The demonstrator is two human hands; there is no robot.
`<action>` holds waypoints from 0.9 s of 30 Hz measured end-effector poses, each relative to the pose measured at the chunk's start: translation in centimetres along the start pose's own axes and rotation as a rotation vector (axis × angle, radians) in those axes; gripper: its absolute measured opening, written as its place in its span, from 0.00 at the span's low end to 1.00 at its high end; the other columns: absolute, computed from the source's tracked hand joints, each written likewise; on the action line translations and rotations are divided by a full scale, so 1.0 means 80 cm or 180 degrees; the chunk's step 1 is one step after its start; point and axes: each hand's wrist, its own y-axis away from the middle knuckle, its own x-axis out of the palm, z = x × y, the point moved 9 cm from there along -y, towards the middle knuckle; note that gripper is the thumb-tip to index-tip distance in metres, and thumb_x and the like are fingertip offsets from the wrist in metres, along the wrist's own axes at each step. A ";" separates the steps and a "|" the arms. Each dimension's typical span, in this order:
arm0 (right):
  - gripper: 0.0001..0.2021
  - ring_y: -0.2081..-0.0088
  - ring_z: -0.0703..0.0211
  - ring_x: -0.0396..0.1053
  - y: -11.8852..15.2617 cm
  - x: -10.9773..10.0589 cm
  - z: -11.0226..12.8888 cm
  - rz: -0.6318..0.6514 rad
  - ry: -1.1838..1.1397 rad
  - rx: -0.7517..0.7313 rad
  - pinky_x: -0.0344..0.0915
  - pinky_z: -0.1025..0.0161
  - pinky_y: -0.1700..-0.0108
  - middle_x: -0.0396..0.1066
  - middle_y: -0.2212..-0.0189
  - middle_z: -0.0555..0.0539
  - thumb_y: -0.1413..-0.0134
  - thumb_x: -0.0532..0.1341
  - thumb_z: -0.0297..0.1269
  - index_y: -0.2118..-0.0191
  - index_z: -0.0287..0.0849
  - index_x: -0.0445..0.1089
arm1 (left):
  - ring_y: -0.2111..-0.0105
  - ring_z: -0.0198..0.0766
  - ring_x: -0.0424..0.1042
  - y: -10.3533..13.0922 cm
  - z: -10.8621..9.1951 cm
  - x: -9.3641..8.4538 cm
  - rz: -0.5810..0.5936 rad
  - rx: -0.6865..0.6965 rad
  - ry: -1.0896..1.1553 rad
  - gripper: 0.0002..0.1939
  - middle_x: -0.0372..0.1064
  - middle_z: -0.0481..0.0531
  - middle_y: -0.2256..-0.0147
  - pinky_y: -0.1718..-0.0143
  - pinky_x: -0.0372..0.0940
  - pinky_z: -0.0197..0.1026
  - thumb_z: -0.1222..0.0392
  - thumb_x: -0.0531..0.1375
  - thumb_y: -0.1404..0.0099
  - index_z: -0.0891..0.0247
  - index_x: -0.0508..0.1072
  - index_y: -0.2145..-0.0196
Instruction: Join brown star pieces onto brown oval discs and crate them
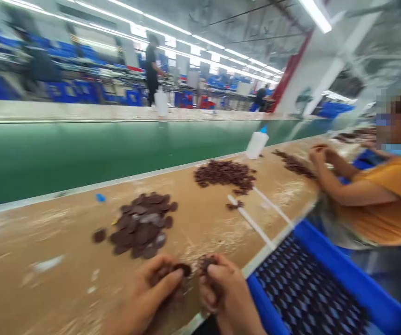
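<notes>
My left hand (154, 291) pinches a small dark brown disc (182, 268) between thumb and fingers at the near edge of the brown worktable (57, 242). Close beside it, my right hand (223, 288) grips another dark brown piece (207, 264). Just beyond my hands lies a pile of larger dark brown discs (142, 225). Farther right on the table sits a second pile of smaller brown pieces (225, 174).
A green conveyor belt (81, 153) runs behind the table. A white squeeze bottle (257, 143) stands near the belt. A blue perforated crate (312, 288) sits at my lower right. A co-worker in an orange shirt (389, 204) handles pieces at the right.
</notes>
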 end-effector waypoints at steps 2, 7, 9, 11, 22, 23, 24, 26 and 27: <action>0.17 0.86 0.74 0.55 -0.006 -0.001 -0.010 0.0109 -0.0047 0.0113 0.47 0.73 0.82 0.71 0.81 0.54 0.62 0.76 0.44 0.71 0.41 0.70 | 0.78 0.32 0.71 -0.005 -0.001 0.004 0.0149 0.0014 0.0231 0.22 0.76 0.50 0.74 0.75 0.65 0.32 0.45 0.73 0.43 0.65 0.71 0.66; 0.16 0.85 0.72 0.57 -0.013 0.006 -0.013 0.0097 0.0137 -0.0023 0.52 0.72 0.80 0.71 0.81 0.51 0.61 0.76 0.43 0.72 0.39 0.74 | 0.74 0.37 0.76 -0.015 -0.006 0.010 0.0198 0.0086 0.0450 0.26 0.78 0.55 0.71 0.75 0.68 0.34 0.43 0.73 0.44 0.65 0.69 0.61; 0.15 0.84 0.70 0.58 -0.013 0.010 -0.008 0.0047 0.0206 -0.0123 0.54 0.70 0.79 0.71 0.81 0.50 0.61 0.76 0.43 0.71 0.39 0.74 | 0.74 0.36 0.76 -0.014 -0.007 0.010 0.0144 0.0099 0.0478 0.28 0.78 0.56 0.70 0.73 0.69 0.34 0.43 0.73 0.44 0.65 0.69 0.59; 0.15 0.83 0.68 0.58 -0.014 0.013 -0.005 0.0001 0.0244 -0.0209 0.55 0.70 0.79 0.68 0.84 0.51 0.60 0.76 0.44 0.71 0.39 0.75 | 0.74 0.36 0.76 -0.014 -0.007 0.008 0.0074 0.0089 0.0478 0.28 0.79 0.57 0.68 0.71 0.70 0.35 0.41 0.72 0.43 0.64 0.67 0.59; 0.19 0.84 0.67 0.57 -0.012 0.041 -0.025 -0.0164 0.1037 -0.0510 0.51 0.70 0.82 0.65 0.83 0.52 0.57 0.74 0.50 0.66 0.40 0.77 | 0.73 0.36 0.67 0.011 -0.034 -0.004 -0.0447 0.0589 -0.1077 0.13 0.67 0.46 0.74 0.68 0.63 0.38 0.48 0.51 0.26 0.61 0.63 0.57; 0.18 0.84 0.68 0.57 -0.011 0.044 -0.026 -0.0135 0.1104 -0.0520 0.52 0.69 0.82 0.69 0.80 0.49 0.57 0.74 0.50 0.67 0.40 0.78 | 0.74 0.36 0.67 0.012 -0.033 -0.004 -0.0432 0.0616 -0.1122 0.12 0.67 0.46 0.74 0.69 0.62 0.38 0.48 0.51 0.26 0.60 0.62 0.57; 0.18 0.84 0.68 0.58 -0.011 0.047 -0.027 -0.0097 0.1147 -0.0542 0.54 0.69 0.82 0.74 0.75 0.46 0.56 0.74 0.50 0.67 0.40 0.78 | 0.75 0.36 0.66 0.013 -0.032 -0.004 -0.0438 0.0654 -0.1149 0.11 0.66 0.45 0.74 0.71 0.62 0.38 0.49 0.51 0.26 0.60 0.62 0.58; 0.16 0.81 0.66 0.62 -0.011 0.052 -0.028 -0.0035 0.1182 -0.0610 0.61 0.67 0.80 0.78 0.62 0.40 0.55 0.73 0.48 0.66 0.41 0.79 | 0.75 0.36 0.65 0.014 -0.032 -0.008 -0.0526 0.0762 -0.1226 0.09 0.66 0.46 0.74 0.71 0.62 0.37 0.51 0.52 0.27 0.60 0.62 0.59; 0.14 0.78 0.64 0.66 -0.012 0.053 -0.028 -0.0016 0.1199 -0.0650 0.64 0.66 0.77 0.78 0.57 0.39 0.55 0.73 0.48 0.67 0.42 0.79 | 0.73 0.37 0.66 0.015 -0.034 -0.011 -0.0597 0.0821 -0.1275 0.09 0.67 0.47 0.73 0.70 0.62 0.38 0.52 0.53 0.28 0.59 0.63 0.59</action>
